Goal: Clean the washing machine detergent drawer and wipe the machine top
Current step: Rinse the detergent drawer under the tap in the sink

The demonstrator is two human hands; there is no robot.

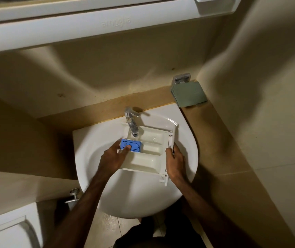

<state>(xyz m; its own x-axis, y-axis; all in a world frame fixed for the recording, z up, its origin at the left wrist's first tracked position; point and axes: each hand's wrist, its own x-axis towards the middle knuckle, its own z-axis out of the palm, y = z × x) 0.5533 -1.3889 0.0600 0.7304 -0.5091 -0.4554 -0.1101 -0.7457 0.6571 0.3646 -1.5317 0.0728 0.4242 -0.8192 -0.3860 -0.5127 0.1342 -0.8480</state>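
Observation:
The white detergent drawer (150, 153) lies across the white sink (93, 158), directly under the chrome tap (132, 122). A blue insert (134, 144) sits in the drawer's left compartment. My left hand (113, 156) holds the drawer's left end, with the fingers curled over the blue insert. My right hand (174, 161) grips the drawer's front panel (172, 138) at the right end. No water stream is plainly visible.
A folded green cloth (189, 93) hangs from a chrome holder (181, 78) on the ledge at the back right. A white cabinet (89, 20) overhangs the sink. A toilet (9, 228) stands at the lower left. Tiled floor shows below the basin.

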